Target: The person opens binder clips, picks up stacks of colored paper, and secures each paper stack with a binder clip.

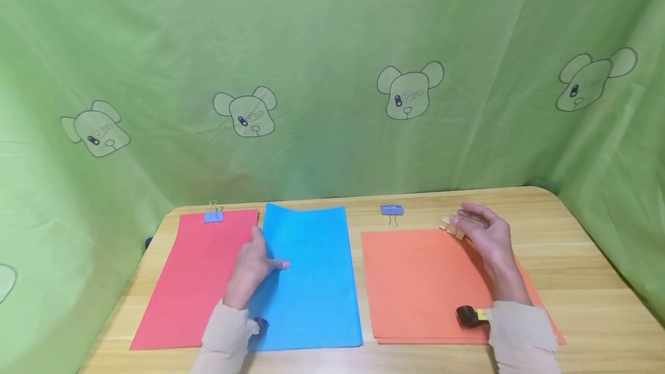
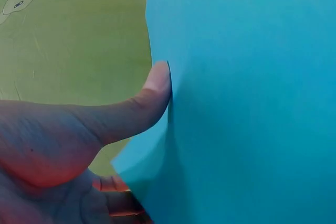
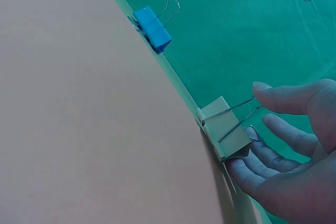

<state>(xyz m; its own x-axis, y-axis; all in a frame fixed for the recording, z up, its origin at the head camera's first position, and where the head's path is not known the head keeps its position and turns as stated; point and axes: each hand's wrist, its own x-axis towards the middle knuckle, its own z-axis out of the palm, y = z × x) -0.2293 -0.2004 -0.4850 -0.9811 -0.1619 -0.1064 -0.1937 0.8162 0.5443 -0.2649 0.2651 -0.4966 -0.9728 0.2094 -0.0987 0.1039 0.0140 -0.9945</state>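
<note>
My left hand holds the left edge of the blue paper, thumb on top. In the left wrist view the other fingers lie under a lifted, curled part of the blue paper. At the far edge of the orange paper, my right hand pinches a cream binder clip. The right wrist view shows the thumb at a wire handle of this binder clip, with fingers along its underside. The clip's mouth is right at the paper's edge.
Left of the blue paper lies red paper, with a purple-blue binder clip at its far edge. Another purple-blue binder clip sits behind the orange paper on the wooden table. A green curtain hangs behind the table.
</note>
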